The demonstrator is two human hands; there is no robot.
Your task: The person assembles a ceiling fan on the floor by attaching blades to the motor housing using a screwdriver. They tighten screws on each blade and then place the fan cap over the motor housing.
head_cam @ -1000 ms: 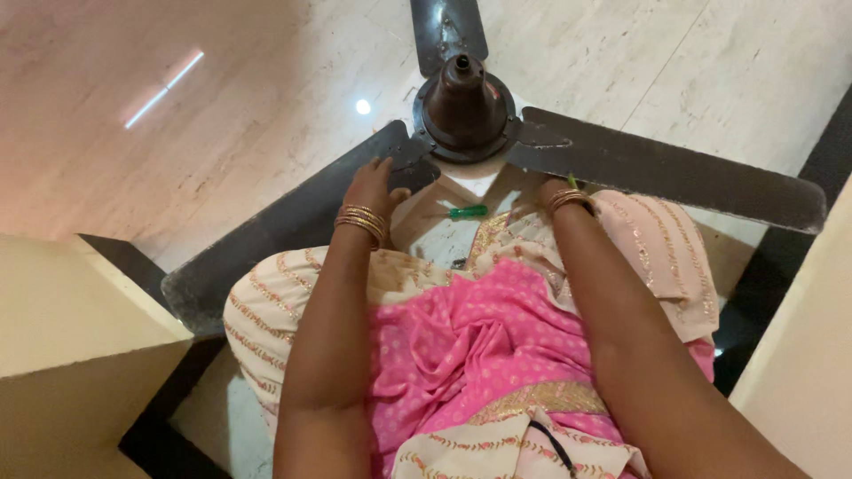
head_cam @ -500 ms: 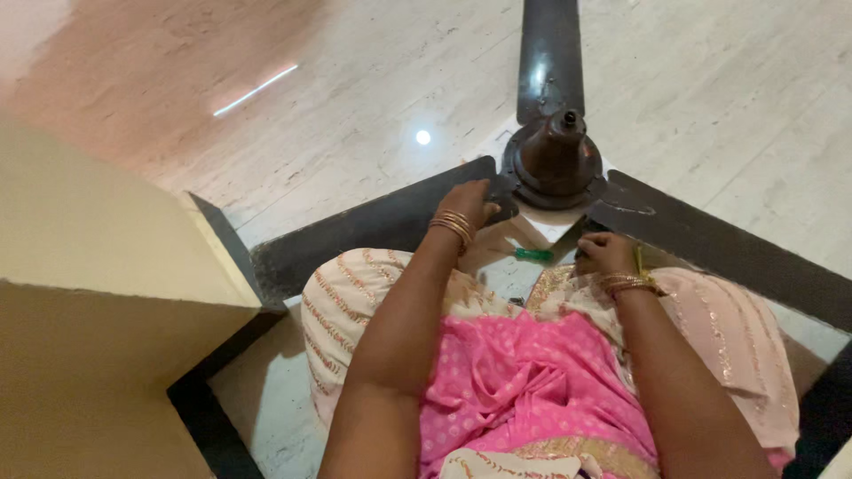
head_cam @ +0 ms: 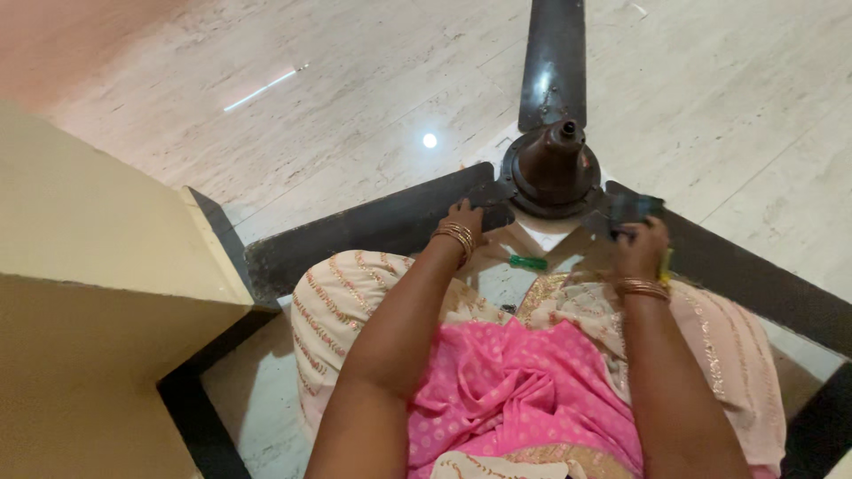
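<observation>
- We see a dark brown 3-bladed ceiling fan (head_cam: 552, 168) lying on the pale marble-look floor (head_cam: 337, 115), its domed motor hub facing up and just ahead of our knees.
- 1 blade (head_cam: 552, 53) runs straight away from us, 1 dark blade (head_cam: 364, 226) runs out to our left, and 1 blade (head_cam: 754, 279) runs out to our lower right.
- Our left hand (head_cam: 461, 220) rests at the root of the left blade, fingers curled over its edge where it meets the hub; the grasp looks light, and we cannot tell how firm it is.
- Our right hand (head_cam: 641, 244) is closed around the metal bracket at the root of the right blade, with something yellow showing under the palm that we cannot identify.
- Both hands sit about equally near the hub, 1 on each side, so the hub lies forward and between them.
- A small green-handled screwdriver (head_cam: 527, 262) lies loose on the floor between the wrists, long axis roughly left to right, nearer the left hand, touched by neither.
- Gold bangles (head_cam: 454, 236) ring both wrists; pink and cream patterned cloth (head_cam: 506, 381) covers the lap.
- A cream-coloured block-shaped surface (head_cam: 89, 266) stands to the left, well apart from the hub.
</observation>
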